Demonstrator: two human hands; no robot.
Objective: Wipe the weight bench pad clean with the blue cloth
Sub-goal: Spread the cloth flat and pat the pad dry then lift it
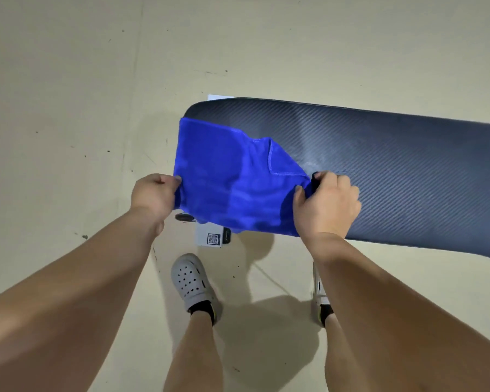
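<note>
Bench pad [393, 171]: dark, long, with a fine diagonal weave pattern. It runs from its rounded left end out past the right edge of the view. A pale sheen shows on the surface just right of the cloth.

Blue cloth [227, 176]: bright blue, with a stitched hem. It lies spread over the rounded left end of the bench pad, covering that end from the far edge to the near edge. One corner is folded back on itself near the middle of the pad's width. The near part of the cloth hangs over the pad's near edge.

Left hand [154, 195]: closed on the cloth's left edge, pinching the fabric between thumb and fingers, just off the left end of the pad.

Right hand [327, 203]: closed on the cloth's right side, with the fabric bunched in its grip, resting over the pad near its near edge.

Floor [68, 80]: pale beige, scuffed, with small dark marks.

Bench base: a white part with a label bearing a square code [213, 239] shows under the near edge of the cloth. A second white corner [219, 97] shows beyond the pad's far edge.

Shoes: a grey perforated clog [191, 280] with a dark sock stands on the floor near the pad's left end. A second shoe [320, 292] is partly hidden behind the right forearm.
</note>
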